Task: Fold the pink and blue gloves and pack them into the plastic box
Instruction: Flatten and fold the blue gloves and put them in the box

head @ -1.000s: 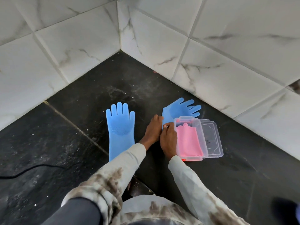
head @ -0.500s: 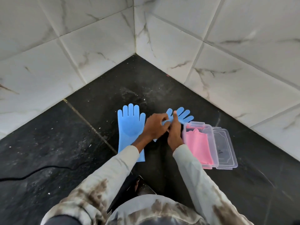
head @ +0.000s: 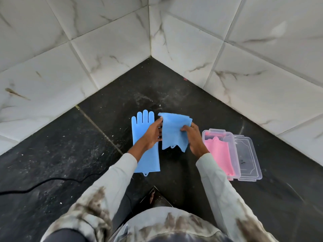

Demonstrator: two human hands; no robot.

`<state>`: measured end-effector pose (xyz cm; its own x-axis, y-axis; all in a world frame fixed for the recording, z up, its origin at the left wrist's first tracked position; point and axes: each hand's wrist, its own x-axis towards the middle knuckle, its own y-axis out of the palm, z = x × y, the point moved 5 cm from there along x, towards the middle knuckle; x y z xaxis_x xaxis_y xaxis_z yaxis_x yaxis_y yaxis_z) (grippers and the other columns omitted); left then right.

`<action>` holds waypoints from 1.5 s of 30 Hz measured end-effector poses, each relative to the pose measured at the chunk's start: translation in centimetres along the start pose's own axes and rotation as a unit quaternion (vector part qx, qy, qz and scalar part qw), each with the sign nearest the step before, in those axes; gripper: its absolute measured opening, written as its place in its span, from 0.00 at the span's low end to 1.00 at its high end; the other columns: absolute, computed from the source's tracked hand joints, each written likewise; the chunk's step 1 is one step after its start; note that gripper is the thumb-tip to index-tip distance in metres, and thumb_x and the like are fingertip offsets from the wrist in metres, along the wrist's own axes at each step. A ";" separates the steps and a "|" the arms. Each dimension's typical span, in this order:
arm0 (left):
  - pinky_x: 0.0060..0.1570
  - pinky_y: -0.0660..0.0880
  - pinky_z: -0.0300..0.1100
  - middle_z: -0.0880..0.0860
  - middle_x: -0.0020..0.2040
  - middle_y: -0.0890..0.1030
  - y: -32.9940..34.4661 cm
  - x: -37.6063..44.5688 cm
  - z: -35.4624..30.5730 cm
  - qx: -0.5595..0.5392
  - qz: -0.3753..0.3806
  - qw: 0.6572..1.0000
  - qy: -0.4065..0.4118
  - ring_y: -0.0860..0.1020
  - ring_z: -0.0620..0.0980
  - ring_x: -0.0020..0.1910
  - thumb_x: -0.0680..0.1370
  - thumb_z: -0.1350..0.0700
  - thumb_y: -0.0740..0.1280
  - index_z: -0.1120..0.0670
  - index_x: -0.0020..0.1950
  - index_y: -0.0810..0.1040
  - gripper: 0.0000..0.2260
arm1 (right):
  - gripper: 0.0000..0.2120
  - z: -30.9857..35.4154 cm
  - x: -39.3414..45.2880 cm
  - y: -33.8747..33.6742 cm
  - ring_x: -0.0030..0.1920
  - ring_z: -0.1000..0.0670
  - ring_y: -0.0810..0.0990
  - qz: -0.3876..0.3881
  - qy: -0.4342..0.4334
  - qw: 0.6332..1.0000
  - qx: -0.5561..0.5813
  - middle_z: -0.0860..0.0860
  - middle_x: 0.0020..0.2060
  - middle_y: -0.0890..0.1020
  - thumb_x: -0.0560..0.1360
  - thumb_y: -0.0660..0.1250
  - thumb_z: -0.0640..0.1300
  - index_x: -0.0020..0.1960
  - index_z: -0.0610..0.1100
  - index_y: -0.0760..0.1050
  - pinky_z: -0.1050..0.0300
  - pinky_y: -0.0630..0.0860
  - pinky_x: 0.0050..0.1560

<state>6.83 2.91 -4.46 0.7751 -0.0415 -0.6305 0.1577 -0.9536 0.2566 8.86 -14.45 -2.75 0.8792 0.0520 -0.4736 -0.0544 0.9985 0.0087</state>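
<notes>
Our left hand [head: 152,135] and right hand [head: 195,138] each pinch a side edge of the folded blue glove [head: 173,132], holding it up between them above the dark floor [head: 70,154]. Under our left wrist the second blue glove [head: 143,137] lies flat. Just right of our right hand sits the plastic box [head: 233,154] with pink gloves [head: 218,154] inside, its lid [head: 248,159] beside it.

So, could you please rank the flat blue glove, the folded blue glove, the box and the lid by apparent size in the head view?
1. Flat blue glove
2. Box
3. Folded blue glove, raised nearer the camera, so unsure
Lid: partly under the box, cannot rank.
</notes>
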 end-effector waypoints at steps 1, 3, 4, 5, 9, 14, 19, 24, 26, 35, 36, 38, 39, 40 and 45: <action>0.58 0.80 0.46 0.51 0.53 0.85 -0.2 0.2 0.0 0.035 0.000 0.999 0.001 0.83 0.50 0.51 0.88 0.43 0.60 0.50 0.59 0.83 0.16 | 0.16 -1.0 -0.2 -0.2 0.49 0.46 0.80 -0.001 0.025 0.999 -0.034 0.42 0.50 0.83 0.79 0.61 0.31 0.64 0.35 0.79 0.51 0.78 0.52; 0.56 0.83 0.47 0.55 0.54 0.86 -0.5 0.3 0.3 0.095 -0.023 0.995 0.005 0.84 0.52 0.49 0.88 0.46 0.62 0.55 0.63 0.83 0.16 | 0.15 -3.5 -0.7 -1.0 0.47 0.46 0.78 -0.008 0.090 0.990 -0.110 0.43 0.46 0.80 0.77 0.59 0.30 0.61 0.33 0.78 0.55 0.75 0.47; 0.59 0.84 0.51 0.58 0.58 0.86 -0.6 0.4 0.6 0.099 -0.032 0.995 0.001 0.84 0.55 0.52 0.88 0.46 0.61 0.57 0.66 0.82 0.18 | 0.16 -4.9 -0.9 -1.3 0.51 0.44 0.79 -0.002 0.132 0.981 -0.140 0.42 0.50 0.80 0.77 0.60 0.31 0.63 0.33 0.77 0.53 0.76 0.50; 0.63 0.83 0.54 0.59 0.60 0.85 -0.7 0.4 0.9 0.084 -0.039 0.996 -0.009 0.84 0.57 0.55 0.89 0.45 0.60 0.58 0.69 0.80 0.20 | 0.18 -6.1 -1.4 -1.6 0.57 0.42 0.79 0.010 0.175 0.971 -0.163 0.42 0.55 0.80 0.77 0.60 0.33 0.66 0.33 0.76 0.50 0.77 0.57; 0.67 0.80 0.55 0.54 0.58 0.82 0.0 0.5 1.4 0.089 -0.055 0.994 -0.013 0.81 0.54 0.60 0.87 0.40 0.63 0.54 0.66 0.78 0.19 | 0.14 -7.4 -2.3 -1.2 0.64 0.42 0.82 0.056 0.222 0.964 -0.138 0.45 0.62 0.84 0.80 0.66 0.45 0.64 0.45 0.78 0.42 0.76 0.71; 0.73 0.78 0.54 0.55 0.78 0.71 1.1 0.6 0.3 0.277 -0.053 0.952 0.120 0.73 0.57 0.77 0.81 0.64 0.72 0.55 0.85 0.62 0.34 | 0.12 -5.5 -1.7 -0.7 0.58 0.43 0.85 -0.022 0.131 0.991 -0.022 0.47 0.59 0.85 0.85 0.64 0.50 0.65 0.47 0.78 0.50 0.82 0.56; 0.78 0.74 0.54 0.57 0.83 0.69 1.0 0.5 -1.2 0.323 -0.100 0.919 0.201 0.74 0.57 0.78 0.83 0.63 0.71 0.55 0.87 0.58 0.36 | 0.18 -4.8 -1.0 -0.9 0.66 0.40 0.82 -0.056 0.067 0.993 -0.078 0.43 0.68 0.80 0.87 0.62 0.48 0.73 0.42 0.70 0.43 0.80 0.67; 0.75 0.76 0.51 0.56 0.77 0.72 -2.2 -0.2 -0.6 0.415 -0.216 0.862 0.196 0.74 0.56 0.76 0.83 0.61 0.72 0.55 0.81 0.70 0.26 | 0.18 -5.6 -1.0 -1.6 0.70 0.41 0.79 -0.059 0.095 0.971 -0.210 0.45 0.71 0.77 0.86 0.62 0.45 0.75 0.43 0.67 0.43 0.75 0.73; 0.71 0.78 0.51 0.55 0.75 0.72 -4.3 -1.0 -0.2 0.423 -0.294 0.838 0.180 0.73 0.56 0.75 0.82 0.62 0.70 0.56 0.77 0.74 0.23 | 0.15 -5.8 -1.2 -1.6 0.69 0.42 0.79 -0.058 0.075 0.967 -0.237 0.46 0.70 0.78 0.87 0.60 0.43 0.73 0.44 0.69 0.44 0.75 0.73; 0.70 0.79 0.55 0.57 0.75 0.72 -9.9 -3.4 1.3 0.390 -0.398 0.824 0.102 0.73 0.59 0.74 0.83 0.56 0.69 0.57 0.74 0.74 0.20 | 0.16 -4.8 -1.2 -0.1 0.72 0.43 0.77 -0.035 0.021 0.964 -0.263 0.47 0.72 0.77 0.87 0.58 0.37 0.74 0.43 0.71 0.45 0.73 0.76; 0.68 0.80 0.55 0.57 0.75 0.72 -10.1 -3.5 1.2 0.384 -0.394 0.829 0.103 0.75 0.59 0.73 0.83 0.56 0.70 0.58 0.74 0.74 0.20 | 0.16 -4.8 -1.1 0.1 0.72 0.42 0.77 -0.033 0.019 0.964 -0.262 0.46 0.72 0.77 0.87 0.58 0.37 0.74 0.43 0.71 0.45 0.73 0.76; 0.63 0.83 0.54 0.57 0.72 0.74 -10.2 -3.5 1.1 0.381 -0.378 0.836 0.112 0.80 0.59 0.67 0.83 0.58 0.69 0.58 0.72 0.74 0.18 | 0.17 -4.8 -1.0 0.3 0.72 0.42 0.77 -0.031 0.027 0.964 -0.261 0.46 0.72 0.77 0.87 0.58 0.37 0.74 0.43 0.71 0.44 0.73 0.76; 0.62 0.83 0.54 0.57 0.71 0.75 -10.1 -3.4 1.0 0.385 -0.369 0.838 0.114 0.81 0.59 0.65 0.83 0.59 0.69 0.58 0.72 0.75 0.17 | 0.17 -4.9 -0.9 0.2 0.72 0.42 0.77 -0.030 0.032 0.964 -0.261 0.46 0.73 0.77 0.87 0.57 0.37 0.75 0.43 0.71 0.44 0.73 0.76; 0.62 0.83 0.53 0.57 0.71 0.75 -10.2 -3.4 0.9 0.388 -0.364 0.839 0.116 0.81 0.59 0.65 0.82 0.61 0.69 0.58 0.71 0.75 0.17 | 0.17 -5.0 -0.9 0.0 0.73 0.42 0.77 -0.028 0.038 0.963 -0.264 0.47 0.73 0.77 0.88 0.57 0.38 0.76 0.43 0.70 0.43 0.73 0.77; 0.63 0.83 0.52 0.56 0.71 0.77 -10.5 -3.5 0.8 0.382 -0.363 0.842 0.117 0.83 0.57 0.64 0.83 0.60 0.69 0.57 0.71 0.75 0.16 | 0.17 -5.5 -1.0 -0.9 0.72 0.41 0.77 -0.024 0.054 0.966 -0.251 0.46 0.73 0.77 0.87 0.60 0.40 0.75 0.44 0.70 0.40 0.72 0.77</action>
<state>2.01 12.80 -5.54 0.7577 0.6095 -0.2331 0.2722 -0.6198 -0.7361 5.46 -15.48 -7.14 0.8332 -0.0230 -0.5525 -0.2617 0.8637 -0.4307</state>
